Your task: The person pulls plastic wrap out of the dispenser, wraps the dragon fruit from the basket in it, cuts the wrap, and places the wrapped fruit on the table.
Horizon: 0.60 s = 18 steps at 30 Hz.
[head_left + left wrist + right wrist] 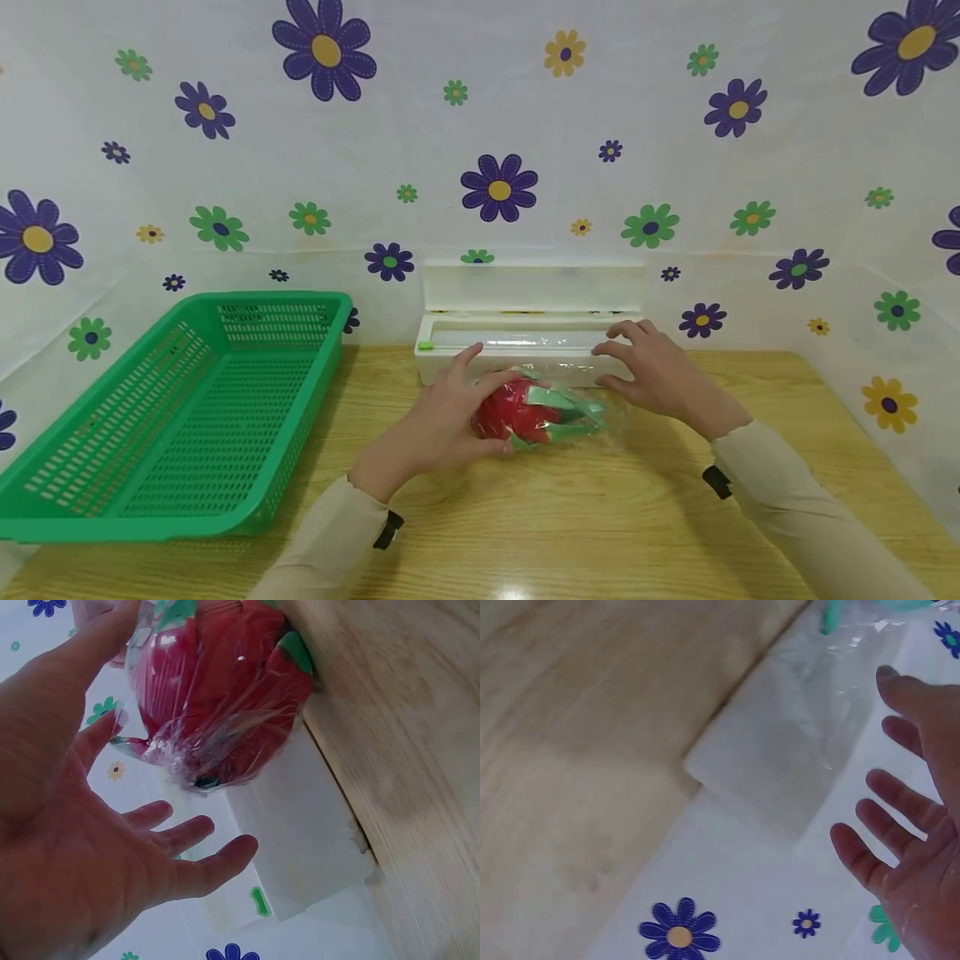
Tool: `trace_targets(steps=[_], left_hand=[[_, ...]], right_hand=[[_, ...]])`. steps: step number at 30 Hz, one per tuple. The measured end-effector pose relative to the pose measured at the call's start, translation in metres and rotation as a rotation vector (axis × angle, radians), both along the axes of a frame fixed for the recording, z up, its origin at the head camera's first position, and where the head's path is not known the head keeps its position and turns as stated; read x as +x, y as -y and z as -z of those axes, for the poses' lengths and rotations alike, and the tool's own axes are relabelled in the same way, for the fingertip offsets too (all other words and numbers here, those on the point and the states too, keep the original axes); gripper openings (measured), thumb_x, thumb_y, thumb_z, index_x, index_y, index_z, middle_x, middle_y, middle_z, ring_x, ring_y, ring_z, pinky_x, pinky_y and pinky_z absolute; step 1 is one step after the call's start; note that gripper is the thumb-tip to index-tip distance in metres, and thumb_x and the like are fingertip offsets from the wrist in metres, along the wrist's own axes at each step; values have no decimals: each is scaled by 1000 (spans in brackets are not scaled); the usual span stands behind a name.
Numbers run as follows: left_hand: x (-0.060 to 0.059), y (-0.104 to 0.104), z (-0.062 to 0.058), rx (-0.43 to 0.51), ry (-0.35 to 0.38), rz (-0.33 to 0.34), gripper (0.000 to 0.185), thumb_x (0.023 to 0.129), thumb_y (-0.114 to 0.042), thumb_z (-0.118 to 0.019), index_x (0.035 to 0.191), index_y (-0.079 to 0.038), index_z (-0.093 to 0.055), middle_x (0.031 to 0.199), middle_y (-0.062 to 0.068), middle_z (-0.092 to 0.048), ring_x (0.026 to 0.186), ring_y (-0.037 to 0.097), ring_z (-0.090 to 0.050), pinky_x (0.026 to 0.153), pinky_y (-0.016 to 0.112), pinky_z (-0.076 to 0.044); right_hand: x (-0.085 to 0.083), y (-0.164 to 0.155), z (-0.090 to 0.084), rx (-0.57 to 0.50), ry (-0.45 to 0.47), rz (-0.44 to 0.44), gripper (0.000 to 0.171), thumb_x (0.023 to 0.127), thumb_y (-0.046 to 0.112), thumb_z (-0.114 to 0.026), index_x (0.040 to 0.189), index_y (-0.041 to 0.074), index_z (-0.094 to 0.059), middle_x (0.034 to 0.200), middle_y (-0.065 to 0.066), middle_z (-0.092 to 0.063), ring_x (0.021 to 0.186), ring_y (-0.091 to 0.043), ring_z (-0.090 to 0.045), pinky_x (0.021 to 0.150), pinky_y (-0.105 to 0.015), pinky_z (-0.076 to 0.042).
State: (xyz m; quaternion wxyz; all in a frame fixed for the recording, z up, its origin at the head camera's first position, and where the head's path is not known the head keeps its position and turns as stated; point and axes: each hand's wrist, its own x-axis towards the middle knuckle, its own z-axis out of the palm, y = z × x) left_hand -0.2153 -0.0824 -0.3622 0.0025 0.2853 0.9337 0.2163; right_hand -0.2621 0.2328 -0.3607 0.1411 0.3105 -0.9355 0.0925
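Note:
A red dragon fruit with green tips, wrapped in clear plastic film, lies on its side in front of the white cling film box. My left hand holds its left end, thumb on the near side and forefinger over the far side; the other fingers spread out. Loose film sticks out past the fruit's green end. Just beyond it, my right hand hovers at the box's right end, fingers spread and softly bent, with nothing in its grasp.
The box's lid stands raised against the flowered cloth, and a green slider sits at its left end. A green plastic basket stands on the left of the wooden table.

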Motion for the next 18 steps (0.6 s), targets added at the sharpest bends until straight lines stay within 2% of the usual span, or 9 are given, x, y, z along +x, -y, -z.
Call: trace_targets(steps=[7, 10, 14, 18], left_hand=[[-5, -4, 5, -24, -18, -6, 102, 71, -40, -94, 156, -38, -37, 169, 20, -14, 149, 52, -31, 100, 77, -43], [-7, -6, 8, -44, -20, -13, 108, 68, -39, -96, 157, -40, -34, 169, 19, -14, 148, 52, -32, 99, 77, -43], [-9, -8, 11, -71, -25, -8, 111, 65, -38, -98, 155, -40, -32, 169, 19, -15, 148, 52, -32, 98, 75, -46], [-10, -10, 17, -71, -57, 32, 107, 66, -35, -98, 152, -36, -35, 165, 19, -24, 150, 47, -33, 101, 66, -50]], right_hand=[[-6, -4, 12, -83, -54, 63, 8, 89, 9, -78, 93, 6, -71, 100, -14, -62, 93, -32, -54, 79, -44, -53], [-6, -6, 11, -120, -44, 59, 7, 91, 6, -74, 88, 6, -68, 95, -12, -63, 89, -30, -55, 76, -43, -52], [-6, -5, 6, -175, 32, 29, 5, 94, 8, -69, 92, 5, -66, 93, -9, -70, 91, -29, -64, 80, -45, -56], [-1, 2, -5, -256, 195, 23, 5, 99, 12, -62, 98, 6, -64, 94, -9, -75, 91, -26, -72, 79, -43, -59]])
